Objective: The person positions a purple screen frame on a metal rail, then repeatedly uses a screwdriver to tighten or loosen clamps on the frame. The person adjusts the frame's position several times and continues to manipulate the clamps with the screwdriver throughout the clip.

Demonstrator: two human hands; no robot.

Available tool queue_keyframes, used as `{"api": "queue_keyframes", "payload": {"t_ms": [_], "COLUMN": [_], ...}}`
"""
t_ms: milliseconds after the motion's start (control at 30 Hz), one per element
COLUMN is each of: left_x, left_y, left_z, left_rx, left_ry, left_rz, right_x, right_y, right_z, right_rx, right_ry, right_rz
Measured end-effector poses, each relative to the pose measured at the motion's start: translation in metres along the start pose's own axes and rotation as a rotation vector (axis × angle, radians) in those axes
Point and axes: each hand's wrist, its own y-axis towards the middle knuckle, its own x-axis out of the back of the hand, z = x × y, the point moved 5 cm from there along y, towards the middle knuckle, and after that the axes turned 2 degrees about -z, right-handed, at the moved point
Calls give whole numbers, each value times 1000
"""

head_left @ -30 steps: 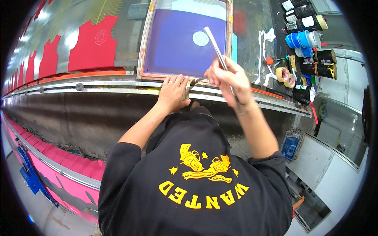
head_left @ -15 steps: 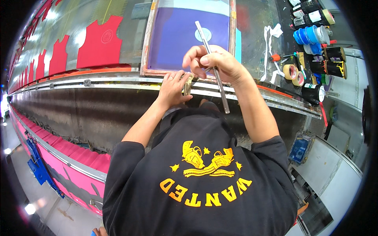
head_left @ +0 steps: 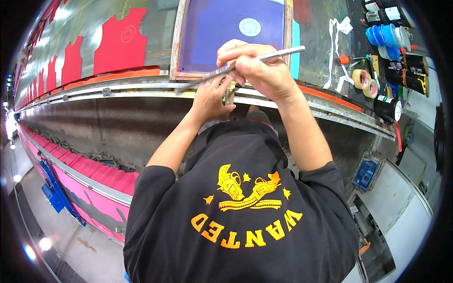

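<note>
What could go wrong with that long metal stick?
The metal rod might slip from the right hand and bump the left hand, since it slants right by those fingers. Its end could also poke or scratch the purple screen, which lies just beyond the hands. And the left fingers, close around the brass-coloured block, might get pinched.

Bright; glare on tabletop (head_left: 158,45); flare spots (head_left: 45,244) lower left; aisle (head_left: 132,115) shadowed; fisheye-bent edges; black corners
</note>
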Motion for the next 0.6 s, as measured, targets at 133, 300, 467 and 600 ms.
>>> {"api": "queue_keyframes", "payload": {"t_ms": [133,300,467,600], "left_x": [-9,4,1,-3], "left_y": [0,1,3,1], "left_z": [7,-3,-1,0], "left_rx": [60,2,30,6], "left_ry": [-91,13,7,42], "left_rz": [118,-29,27,26], "right_x": [6,-9,-6,-19], "right_y": [0,-6,-18,-24], "right_z": [13,23,52,72], "right_rx": [-100,227,676,567], "right_ry": [-109,-552,-1514,-1872], "right_rz": [183,-5,-263,182]}}
